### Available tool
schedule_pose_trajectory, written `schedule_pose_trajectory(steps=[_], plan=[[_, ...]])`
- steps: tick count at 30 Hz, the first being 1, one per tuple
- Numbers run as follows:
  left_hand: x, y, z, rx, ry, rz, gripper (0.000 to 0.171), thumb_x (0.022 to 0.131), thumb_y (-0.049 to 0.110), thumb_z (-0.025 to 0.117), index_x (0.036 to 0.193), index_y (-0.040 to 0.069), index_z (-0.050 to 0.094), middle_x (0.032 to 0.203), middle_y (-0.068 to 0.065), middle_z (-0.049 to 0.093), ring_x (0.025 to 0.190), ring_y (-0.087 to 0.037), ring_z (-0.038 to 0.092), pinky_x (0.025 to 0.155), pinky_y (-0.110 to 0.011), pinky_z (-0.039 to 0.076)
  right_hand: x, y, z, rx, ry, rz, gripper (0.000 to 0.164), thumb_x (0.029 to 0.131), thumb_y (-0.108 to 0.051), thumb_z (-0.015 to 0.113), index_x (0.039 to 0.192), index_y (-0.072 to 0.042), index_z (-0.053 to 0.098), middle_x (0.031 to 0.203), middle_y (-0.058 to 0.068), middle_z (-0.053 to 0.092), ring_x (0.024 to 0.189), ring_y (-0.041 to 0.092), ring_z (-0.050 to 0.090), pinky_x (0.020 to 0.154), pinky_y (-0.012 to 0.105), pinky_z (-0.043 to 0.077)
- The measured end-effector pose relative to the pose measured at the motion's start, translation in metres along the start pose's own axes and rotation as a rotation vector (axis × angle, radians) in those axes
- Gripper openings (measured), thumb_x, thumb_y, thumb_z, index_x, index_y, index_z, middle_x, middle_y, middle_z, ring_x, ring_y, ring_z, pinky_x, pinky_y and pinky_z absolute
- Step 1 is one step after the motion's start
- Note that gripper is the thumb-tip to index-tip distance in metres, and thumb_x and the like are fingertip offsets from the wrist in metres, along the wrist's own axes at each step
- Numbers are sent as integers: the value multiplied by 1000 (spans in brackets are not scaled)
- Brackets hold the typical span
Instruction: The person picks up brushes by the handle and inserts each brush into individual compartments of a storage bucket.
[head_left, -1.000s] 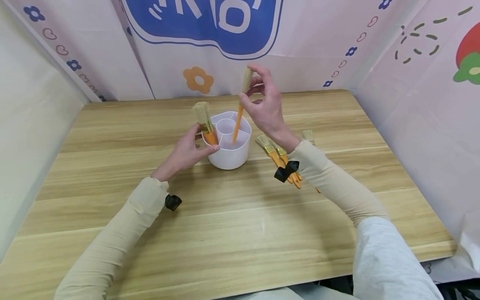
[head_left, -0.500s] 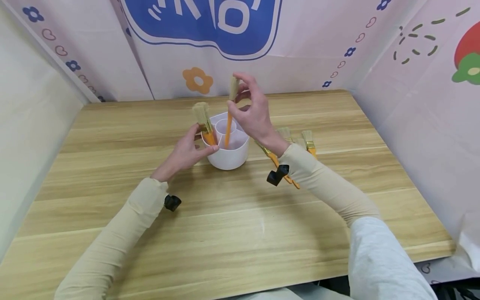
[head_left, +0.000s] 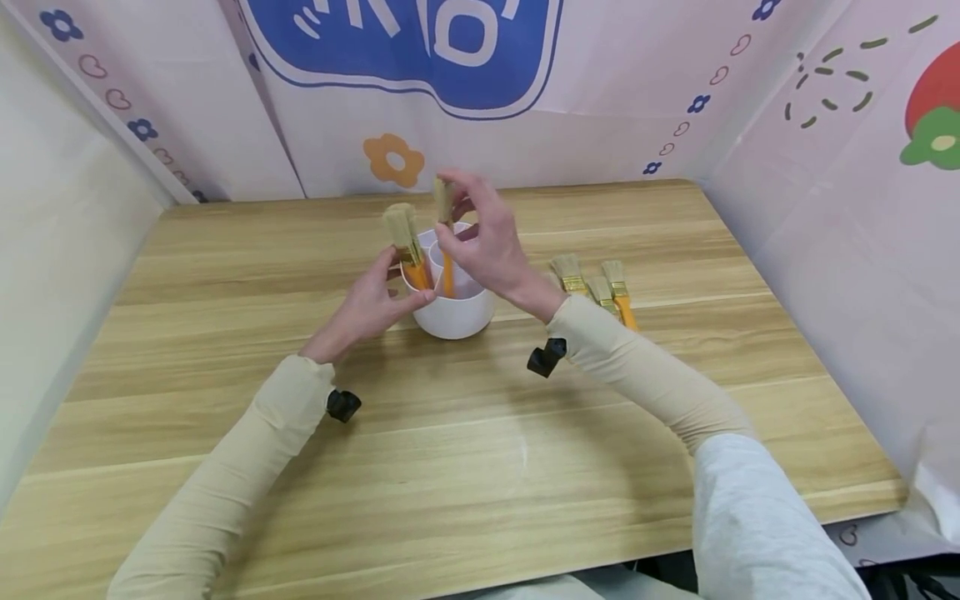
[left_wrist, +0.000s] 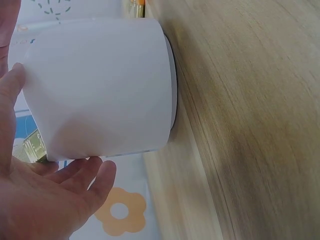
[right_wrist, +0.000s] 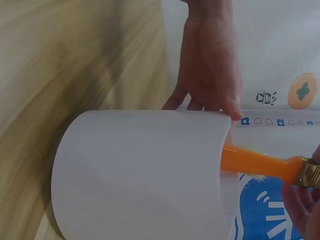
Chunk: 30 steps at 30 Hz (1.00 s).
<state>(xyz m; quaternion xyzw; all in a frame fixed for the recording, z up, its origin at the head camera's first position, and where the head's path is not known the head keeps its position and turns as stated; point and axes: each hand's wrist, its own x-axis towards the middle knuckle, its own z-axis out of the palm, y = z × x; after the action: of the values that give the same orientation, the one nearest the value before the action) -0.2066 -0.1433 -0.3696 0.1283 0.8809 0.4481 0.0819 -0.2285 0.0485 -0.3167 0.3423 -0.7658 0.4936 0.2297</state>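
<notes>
A white round organizer [head_left: 453, 318] with inner dividers stands upright on the wooden table. My left hand [head_left: 367, 300] holds its left side, the thumb near the rim and the fingers round the wall, as the left wrist view confirms. Bristles up, a paintbrush [head_left: 401, 225] leans in the left compartment beside that hand; whether more than one stands there I cannot tell. My right hand [head_left: 483, 242] pinches another paintbrush [right_wrist: 262, 166] near its metal band and bristles. Its orange handle points down past the organizer's rim; the handle's lower end is hidden inside.
Several loose paintbrushes [head_left: 567, 271] lie on the table [head_left: 450, 467] right of the organizer, partly hidden by the right forearm. A printed backdrop [head_left: 600, 100] rises behind the table's back edge, with white sheets at both sides.
My right hand has moved left and down, carrying its paintbrush deeper into the organizer. More of the loose brushes show now. The left hand has stayed on the organizer.
</notes>
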Motion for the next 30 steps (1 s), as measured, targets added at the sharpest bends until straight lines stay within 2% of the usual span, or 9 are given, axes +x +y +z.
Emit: schedule_pose_trajectory(steps=[7,16,23,30], plan=[[0,0,0,-40,-7,18,86,81,45,69,146,14,22,148,-13,34,134,-34,37,106,-52,38,-6,2,8,-69,-116,-94,47,81,0,60,126,2,47,99,16,52,80,20,56,60,21,55],[-1,0,-1,-26,-2,45,84,82,44,68,146,14,22,148,-12,34,133,-35,40,103,-52,41,-12,-2,13,-194,-240,-122,46,82,-4,59,127,-3,50,103,15,53,81,19,56,61,27,55],[-1,0,-1,-24,-8,37,85,82,44,68,146,13,21,149,-13,33,133,-35,39,104,-53,40,-17,1,15,-261,-248,-136,44,82,-5,60,125,-5,51,102,14,55,80,19,59,62,25,53],[-1,-1,-1,-14,-15,24,81,85,38,67,147,13,20,150,-15,30,135,-37,36,105,-54,38,-22,6,18,-347,-208,-241,42,79,-7,64,120,-7,56,97,11,56,76,18,53,63,23,45]])
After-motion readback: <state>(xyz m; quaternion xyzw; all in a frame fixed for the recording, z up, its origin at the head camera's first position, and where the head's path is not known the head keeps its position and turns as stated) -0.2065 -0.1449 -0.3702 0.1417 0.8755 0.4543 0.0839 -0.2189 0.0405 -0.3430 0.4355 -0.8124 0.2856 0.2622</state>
